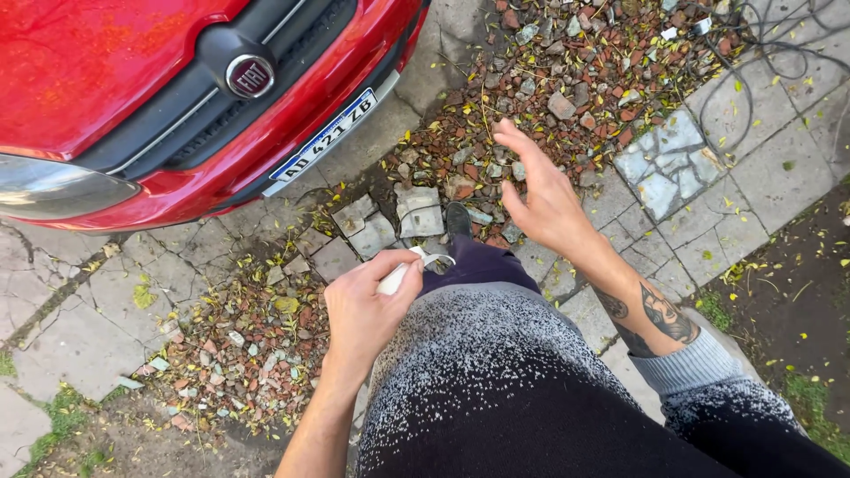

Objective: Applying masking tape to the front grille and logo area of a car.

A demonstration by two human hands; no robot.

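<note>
White object (396, 273) with a small metal ring sits mid-frame, pinched in my left hand (367, 305); my right hand (542, 196) hovers spread and empty, upper centre, near the red car (133, 97).

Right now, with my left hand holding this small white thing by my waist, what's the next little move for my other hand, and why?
Probably bring the right hand back toward the left hand. The left pinches a small white object with a thin loop at its end, while the right is open, empty and raised apart above the rubble. What the object is I cannot tell, so this is a guess.
</note>
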